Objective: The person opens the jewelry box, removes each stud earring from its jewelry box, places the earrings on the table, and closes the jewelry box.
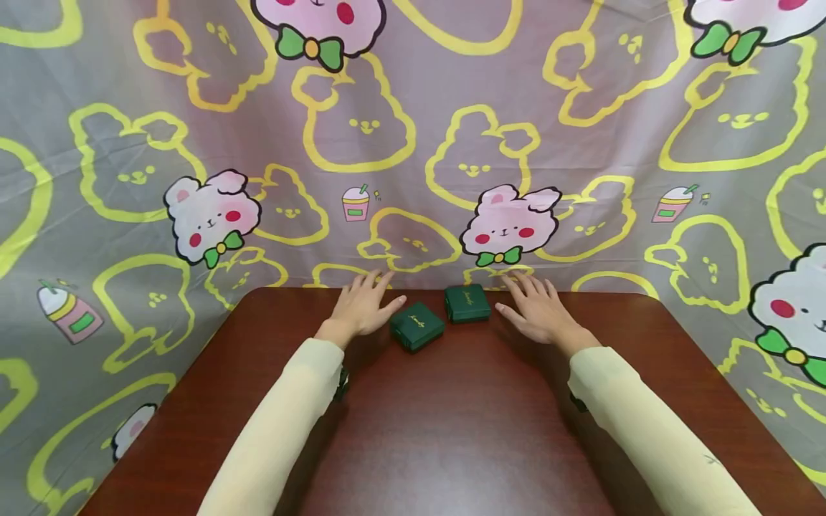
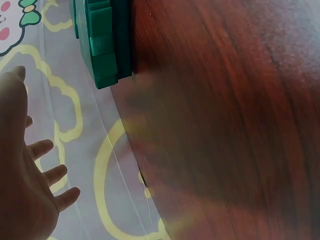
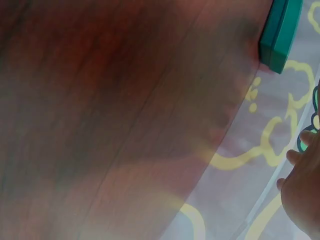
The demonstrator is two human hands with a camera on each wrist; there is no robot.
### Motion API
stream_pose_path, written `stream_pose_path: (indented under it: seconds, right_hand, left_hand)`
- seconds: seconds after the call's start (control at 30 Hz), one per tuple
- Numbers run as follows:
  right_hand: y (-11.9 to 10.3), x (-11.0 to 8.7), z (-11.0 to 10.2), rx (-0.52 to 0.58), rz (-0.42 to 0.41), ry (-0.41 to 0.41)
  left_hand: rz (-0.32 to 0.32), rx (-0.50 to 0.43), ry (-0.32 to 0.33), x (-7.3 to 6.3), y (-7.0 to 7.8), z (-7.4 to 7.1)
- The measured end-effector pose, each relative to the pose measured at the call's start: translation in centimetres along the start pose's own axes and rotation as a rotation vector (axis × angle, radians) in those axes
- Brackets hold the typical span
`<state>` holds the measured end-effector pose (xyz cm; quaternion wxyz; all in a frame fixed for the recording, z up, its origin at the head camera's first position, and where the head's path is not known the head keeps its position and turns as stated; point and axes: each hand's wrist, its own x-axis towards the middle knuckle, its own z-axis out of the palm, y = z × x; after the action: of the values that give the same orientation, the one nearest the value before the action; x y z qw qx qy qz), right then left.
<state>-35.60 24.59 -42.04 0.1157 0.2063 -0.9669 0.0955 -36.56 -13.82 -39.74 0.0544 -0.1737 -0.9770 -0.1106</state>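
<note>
Two small dark green boxes with gold lettering on their lids lie near the far edge of the table. The left box (image 1: 418,327) is turned at an angle; the right box (image 1: 467,303) sits a little farther back. My left hand (image 1: 364,307) is spread beside the left box, fingers extended, holding nothing. On the other side my right hand (image 1: 537,309) is spread near the right box, also holding nothing. In the left wrist view a green box (image 2: 107,42) with a ribbed side shows at the top. A green box (image 3: 281,35) corner appears upper right in the right wrist view.
The reddish-brown wooden table (image 1: 452,430) has a glossy surface and rounded far corners. Behind and around it hangs a grey curtain (image 1: 413,143) printed with yellow outlines and white rabbit faces.
</note>
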Motion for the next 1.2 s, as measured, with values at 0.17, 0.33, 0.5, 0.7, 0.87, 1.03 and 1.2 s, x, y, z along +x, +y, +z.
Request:
stream_pose_path:
  seconds: [0.17, 0.33, 0.5, 0.7, 0.87, 1.03, 1.2]
  right_hand:
    - [-0.7, -0.7, -0.3, 0.023, -0.011, -0.022]
    - [-1.8, -1.1, -0.2, 0.067, -0.027, -0.044]
    - [-3.1, -1.0, -0.2, 0.084, -0.093, -0.017]
    - [-4.3, -0.8, -0.1, 0.121, -0.139, -0.018]
    - [-5.2, -0.8, 0.2, 0.136, -0.164, -0.029]
    - [-5.6, -0.8, 0.7, 0.16, -0.165, -0.071]
    - [-6.2, -0.8, 1.2, 0.196, -0.156, -0.13]
  left_hand:
    - [0.022, -0.017, -0.002, -0.7, 0.2, 0.2]
    - [0.043, -0.018, -0.026, -1.2, 0.6, 0.8]
    - [0.067, 0.005, -0.051, -1.4, 1.3, 1.1]
    - [0.085, 0.026, -0.095, -1.5, 2.2, 1.5]
    - [0.057, -0.014, -0.111, -1.9, 2.5, 2.1]
    - [0.033, -0.09, -0.139, -2.2, 2.8, 2.5]
    - [-0.002, -0.153, -0.18, -2.4, 2.9, 2.9]
